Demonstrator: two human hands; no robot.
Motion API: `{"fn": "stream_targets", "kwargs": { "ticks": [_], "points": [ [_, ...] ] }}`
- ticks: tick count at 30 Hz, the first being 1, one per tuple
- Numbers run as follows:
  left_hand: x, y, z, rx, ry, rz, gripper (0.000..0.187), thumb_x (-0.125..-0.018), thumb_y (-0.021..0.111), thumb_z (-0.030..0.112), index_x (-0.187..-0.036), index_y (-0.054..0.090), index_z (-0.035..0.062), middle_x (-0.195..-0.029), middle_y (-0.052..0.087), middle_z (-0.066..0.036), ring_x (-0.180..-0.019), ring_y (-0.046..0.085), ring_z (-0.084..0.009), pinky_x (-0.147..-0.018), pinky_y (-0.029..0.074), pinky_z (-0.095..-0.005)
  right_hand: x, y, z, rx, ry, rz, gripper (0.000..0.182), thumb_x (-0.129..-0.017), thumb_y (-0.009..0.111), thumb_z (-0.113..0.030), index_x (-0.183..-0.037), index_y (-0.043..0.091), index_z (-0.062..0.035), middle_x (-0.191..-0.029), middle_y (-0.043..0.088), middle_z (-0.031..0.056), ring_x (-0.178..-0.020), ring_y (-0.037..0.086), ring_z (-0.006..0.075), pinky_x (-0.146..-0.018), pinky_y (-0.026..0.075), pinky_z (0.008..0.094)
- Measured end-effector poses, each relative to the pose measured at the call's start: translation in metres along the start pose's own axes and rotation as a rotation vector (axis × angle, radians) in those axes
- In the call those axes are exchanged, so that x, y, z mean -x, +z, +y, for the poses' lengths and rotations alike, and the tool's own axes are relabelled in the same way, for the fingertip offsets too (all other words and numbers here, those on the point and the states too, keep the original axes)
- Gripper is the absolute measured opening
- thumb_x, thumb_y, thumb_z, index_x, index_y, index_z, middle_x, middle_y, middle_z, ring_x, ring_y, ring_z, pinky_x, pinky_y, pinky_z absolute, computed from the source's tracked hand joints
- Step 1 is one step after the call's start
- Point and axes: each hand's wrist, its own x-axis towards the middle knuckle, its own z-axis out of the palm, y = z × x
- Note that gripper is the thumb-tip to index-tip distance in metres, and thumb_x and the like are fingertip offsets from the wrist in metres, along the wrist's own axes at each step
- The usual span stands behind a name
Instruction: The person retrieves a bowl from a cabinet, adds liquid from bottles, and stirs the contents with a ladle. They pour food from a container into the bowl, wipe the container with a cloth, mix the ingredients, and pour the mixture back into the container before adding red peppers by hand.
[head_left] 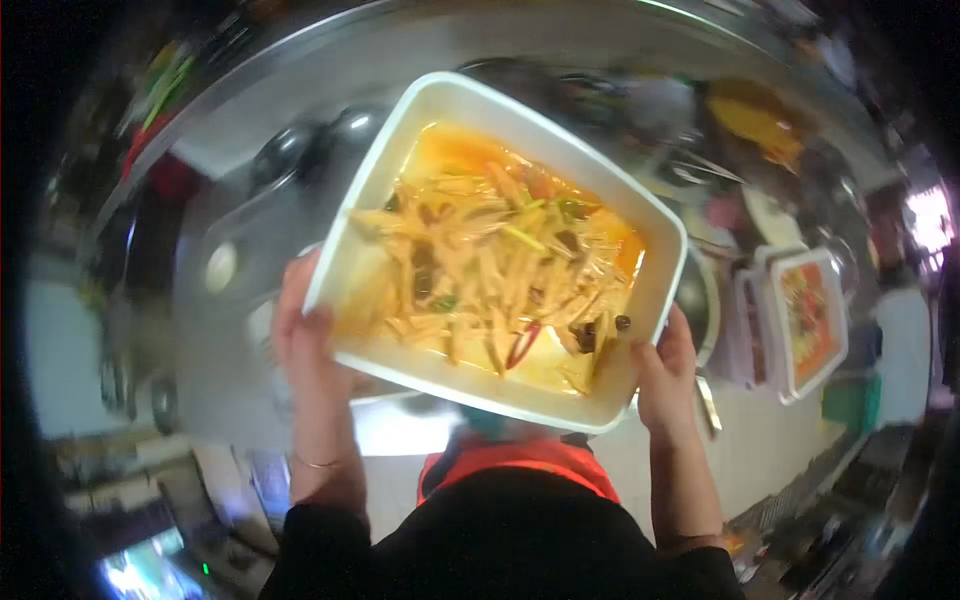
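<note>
Both hands grip one white dish (655,255), each at a bottom corner. Left hand (308,335): thumb hooked over the rim at the lower-left corner, fingers hidden beneath the base. Right hand (668,375): thumb lying on the rim at the lower-right corner, fingers likewise under the base. Grasp is firm on both sides; neither hand is slack.

Nearest to the camera, bottom centre of the frame: dark sleeves and the top of an orange garment (520,458), just below the dish. A thin bracelet (318,463) sits on the left wrist.

Dish: rectangular, rounded corners, held clear of the surfaces behind it, tilted so the upper-left corner points toward the top of the frame. It fills the centre of the frame.

Contents: pale strips of food (490,270) heaped across the middle, in orange oily sauce (455,150) pooled toward the upper side. Green bits, red chilli pieces and a few small dark lumps among the strips.

Farther off, right of frame: a second white dish (812,322) with orange contents, resting on a counter (760,440), well apart from the held one.

Upper left: a blurred steel worktop (250,130) with dark round pans (285,150). Detail is too smeared to tell more.
</note>
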Motion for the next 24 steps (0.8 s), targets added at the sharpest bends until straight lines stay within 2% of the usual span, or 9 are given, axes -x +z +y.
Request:
{"fn": "stream_targets", "kwargs": {
  "ticks": [1,4,5,8,9,12,17,22,24],
  "points": [
    [-0.004,0.025,-0.007,0.089,-0.059,-0.040,0.048,-0.080,0.050,0.019,-0.119,0.058,-0.0072,-0.115,0.059,-0.014,-0.112,0.052,-0.0235,-0.100,0.037,-0.0342,0.001,-0.033,-0.001,0.044,-0.149,0.018,0.054,-0.086,0.048,0.007,-0.139,0.036,0.0023,-0.124,0.055,0.0110,-0.114,0.054,0.0172,-0.096,0.043,0.0307],
    [-0.009,0.129,0.006,0.225,-0.265,-0.277,0.049,-0.079,0.047,0.010,-0.123,0.054,-0.0088,-0.120,0.058,-0.015,-0.112,0.056,-0.0243,-0.100,0.041,-0.0340,0.011,-0.120,-0.041,0.024,-0.161,0.023,0.059,-0.084,0.051,0.008,-0.140,0.034,0.0033,-0.130,0.051,0.0122,-0.118,0.051,0.0175,-0.100,0.040,0.0311],
    [-0.009,0.135,0.000,0.415,-0.332,-0.366,0.056,-0.083,0.049,0.010,-0.135,0.039,-0.0102,-0.128,0.053,-0.022,-0.120,0.054,-0.0304,-0.103,0.043,-0.0399,0.025,-0.124,-0.055,0.029,-0.165,0.055,0.059,-0.083,0.050,0.008,-0.140,0.034,0.0032,-0.132,0.049,0.0123,-0.118,0.050,0.0176,-0.100,0.040,0.0305],
    [0.012,0.249,-0.005,0.329,-0.377,-0.448,0.053,-0.085,0.046,0.006,-0.135,0.039,-0.0098,-0.130,0.053,-0.022,-0.119,0.054,-0.0280,-0.103,0.043,-0.0372,0.029,-0.239,-0.080,0.143,-0.272,0.072,0.064,-0.083,0.049,0.008,-0.143,0.027,0.0024,-0.131,0.048,0.0122,-0.117,0.051,0.0171,-0.094,0.044,0.0290],
    [0.014,0.282,-0.007,0.386,-0.423,-0.490,0.048,-0.086,0.052,0.006,-0.132,0.046,-0.0078,-0.129,0.056,-0.016,-0.116,0.056,-0.0233,-0.102,0.042,-0.0348,0.033,-0.264,-0.092,0.105,-0.270,0.084,0.066,-0.083,0.049,0.008,-0.144,0.025,0.0023,-0.129,0.049,0.0122,-0.115,0.052,0.0171,-0.092,0.045,0.0287],
    [0.030,0.384,-0.008,0.356,-0.474,-0.698,0.045,-0.089,0.053,0.006,-0.132,0.048,-0.0046,-0.128,0.057,-0.013,-0.117,0.054,-0.0195,-0.102,0.041,-0.0331,0.047,-0.330,-0.112,0.066,-0.268,0.215,0.069,-0.083,0.050,0.007,-0.145,0.021,0.0019,-0.119,0.053,0.0114,-0.104,0.056,0.0148,-0.082,0.049,0.0267],
    [0.051,0.496,-0.006,0.335,-0.512,-0.849,0.038,-0.091,0.051,0.007,-0.128,0.052,-0.0016,-0.124,0.059,-0.010,-0.114,0.055,-0.0177,-0.100,0.041,-0.0325,0.056,-0.395,-0.099,0.027,-0.269,0.400,0.068,-0.085,0.052,0.006,-0.145,0.021,0.0028,-0.109,0.056,0.0075,-0.091,0.056,0.0102,-0.073,0.048,0.0228],
    [0.051,0.550,-0.025,0.299,-0.566,-0.995,0.036,-0.092,0.050,0.007,-0.127,0.054,-0.0007,-0.122,0.060,-0.009,-0.113,0.055,-0.0159,-0.098,0.042,-0.0302,0.049,-0.419,-0.078,-0.009,-0.220,0.463,0.065,-0.085,0.053,0.006,-0.143,0.024,0.0032,-0.106,0.057,0.0071,-0.089,0.056,0.0083,-0.071,0.046,0.0208],
    [0.048,0.557,-0.028,0.314,-0.623,-1.024,0.036,-0.092,0.050,0.007,-0.127,0.054,-0.0006,-0.121,0.061,-0.009,-0.112,0.055,-0.0154,-0.098,0.042,-0.0296,0.050,-0.421,-0.075,-0.042,-0.153,0.496,0.063,-0.088,0.052,0.003,-0.143,0.023,0.0016,-0.100,0.059,0.0078,-0.079,0.057,0.0084,-0.062,0.047,0.0203]
  ]
}}
